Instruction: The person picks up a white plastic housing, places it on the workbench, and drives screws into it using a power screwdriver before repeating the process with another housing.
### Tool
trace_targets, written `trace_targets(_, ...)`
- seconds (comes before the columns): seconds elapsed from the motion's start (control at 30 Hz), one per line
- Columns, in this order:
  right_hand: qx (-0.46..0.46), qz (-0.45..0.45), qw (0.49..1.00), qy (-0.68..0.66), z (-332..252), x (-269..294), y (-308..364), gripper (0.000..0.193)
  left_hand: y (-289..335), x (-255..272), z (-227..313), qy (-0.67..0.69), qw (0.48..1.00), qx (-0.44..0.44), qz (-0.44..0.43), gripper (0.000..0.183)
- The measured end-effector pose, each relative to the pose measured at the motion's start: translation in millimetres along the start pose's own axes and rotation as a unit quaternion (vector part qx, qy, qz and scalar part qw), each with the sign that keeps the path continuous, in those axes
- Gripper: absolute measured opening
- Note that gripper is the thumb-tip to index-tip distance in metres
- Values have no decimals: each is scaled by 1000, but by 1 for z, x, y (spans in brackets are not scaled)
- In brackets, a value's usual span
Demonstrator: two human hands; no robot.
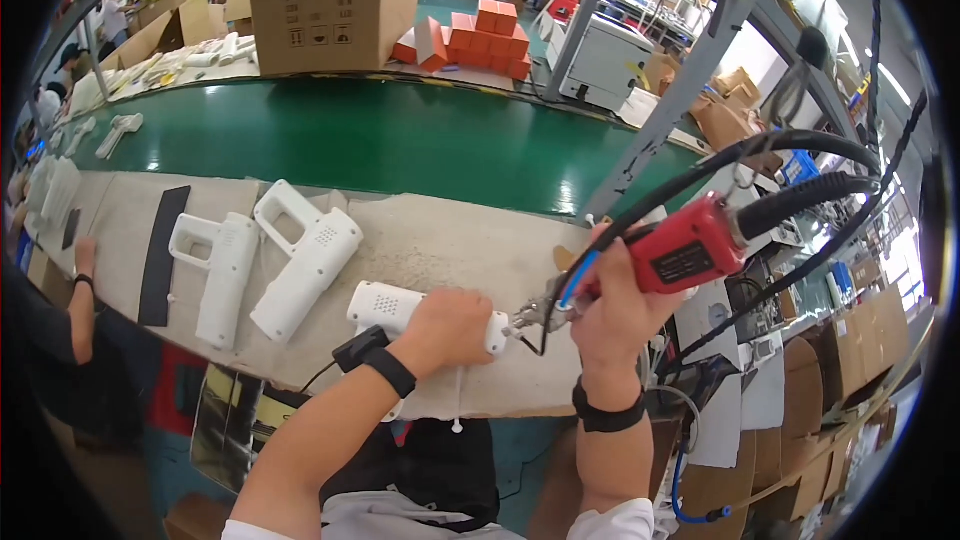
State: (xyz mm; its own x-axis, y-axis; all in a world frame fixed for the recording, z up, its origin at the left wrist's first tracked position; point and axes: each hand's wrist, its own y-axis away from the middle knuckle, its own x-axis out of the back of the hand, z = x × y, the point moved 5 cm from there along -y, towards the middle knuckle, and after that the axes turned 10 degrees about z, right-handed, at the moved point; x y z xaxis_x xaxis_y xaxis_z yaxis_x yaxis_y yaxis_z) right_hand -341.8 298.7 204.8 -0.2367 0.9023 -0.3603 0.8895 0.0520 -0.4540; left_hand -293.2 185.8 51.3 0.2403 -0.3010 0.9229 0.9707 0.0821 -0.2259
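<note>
My left hand [455,327] is wrapped round a white plastic housing [384,304] that lies on the bench and has a patch of small round holes. My right hand [618,312] grips a red electric screwdriver [690,245], tilted with its metal nose [533,316] down at the right end of the housing. Whether the tip touches a screw is too small to tell. Left of my hands lie two similar white housings with loop handles, one upright [228,285] and one slanted [308,275]. A thin white piece with a round end [458,426] hangs over the bench edge below my left hand.
A black strip [163,255] lies left of the housings. Beyond the bench runs a green conveyor belt [370,150], with a large carton [325,15] and stacked orange boxes [485,40] behind it. Dark cables [800,205] and a grey post [650,130] stand at right. A co-worker's hand [85,256] rests far left.
</note>
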Motion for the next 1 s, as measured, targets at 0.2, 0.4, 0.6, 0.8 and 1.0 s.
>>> trace_targets(0.2,33,12,999,-9,16,-10,3,15,2,10,1,-10,996,41,-79,43)
trace_targets(0.4,-13,16,999,35,39,-16,5,5,5,4,-1,-26,999,13,-30,47)
trace_targets(0.6,-11,-14,999,52,63,-11,8,7,9,-2,-3,-27,1000,8,-6,47)
trace_targets(0.8,-9,-10,1000,-17,-16,-11,13,11,7,-10,-8,-41,999,8,-1,51)
trace_targets(1.0,-29,-28,999,-6,-21,-8,29,11,5,-3,-6,-34,999,10,-24,54)
